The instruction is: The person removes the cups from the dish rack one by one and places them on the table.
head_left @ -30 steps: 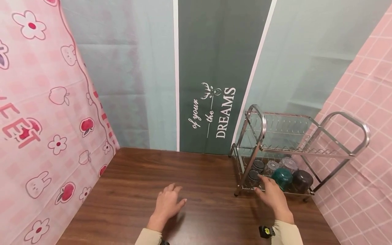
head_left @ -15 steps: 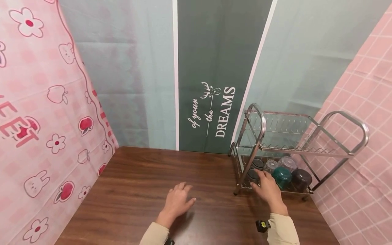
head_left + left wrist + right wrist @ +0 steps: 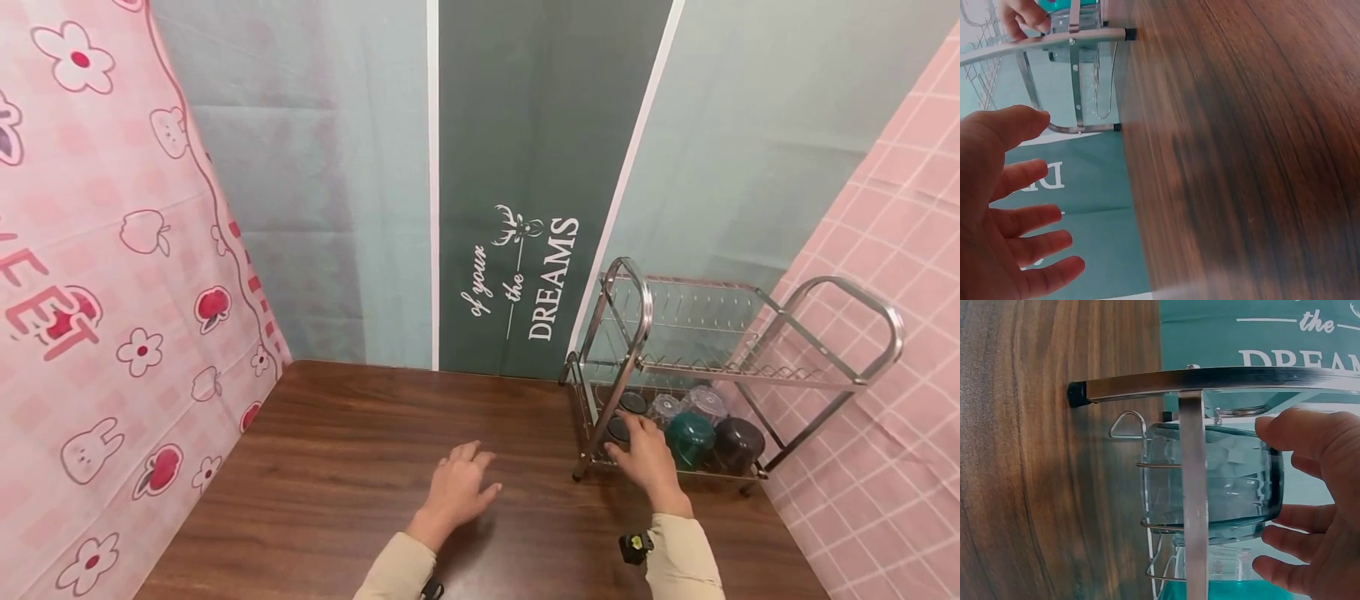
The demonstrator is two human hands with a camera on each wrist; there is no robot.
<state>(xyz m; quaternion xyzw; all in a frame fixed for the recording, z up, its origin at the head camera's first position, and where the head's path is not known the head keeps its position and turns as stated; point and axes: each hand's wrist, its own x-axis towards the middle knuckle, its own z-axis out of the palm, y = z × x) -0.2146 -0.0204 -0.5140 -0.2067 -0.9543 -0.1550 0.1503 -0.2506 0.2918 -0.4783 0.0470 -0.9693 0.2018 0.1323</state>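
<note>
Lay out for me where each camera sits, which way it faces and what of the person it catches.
Head: worn on the head, facing forward and down at the table and rack; shows left hand, right hand and sleeves.
Left wrist: faces past the left hand, along the table, to the rack; right hand at top.
Right wrist: faces a glass in the rack; shows the right hand only.
Shared: both wrist views catch rack, table and green backdrop.

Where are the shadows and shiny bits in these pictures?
Head view: a soft shadow on the table beside the left hand; left wrist view: a dark, blurry shadow across the table, pale glare low down; right wrist view: bright glints on a glass.
</note>
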